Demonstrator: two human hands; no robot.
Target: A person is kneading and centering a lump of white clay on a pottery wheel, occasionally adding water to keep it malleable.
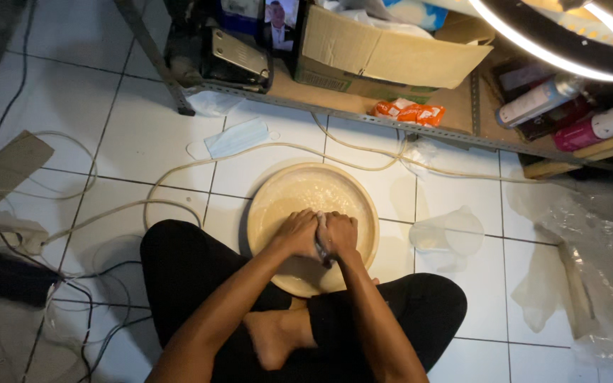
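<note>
Down low, two hands (pixel 317 235) pressed together, one basin (pixel 264 213)

Basin (pixel 363 206): smooth plastic, cream, dull sheen, holding cloudy water.
Measuring jug (pixel 448 234): clear plastic, glossy, at 3 o'clock of the basin.
Floor (pixel 150 142): glazed white ceramic tile, smooth, faintly reflective, dark grout.
Face mask (pixel 237 137): pale blue non-woven fabric, matt, at 11 o'clock.
Cardboard box (pixel 384 57): brown corrugated paperboard, matt, at 12 o'clock.
Shelf frame (pixel 335 112): slotted grey metal.
Plastic sheet (pixel 604 241): clear film, crinkled, shiny.
Trousers (pixel 186 269): black cloth, matt.
</note>
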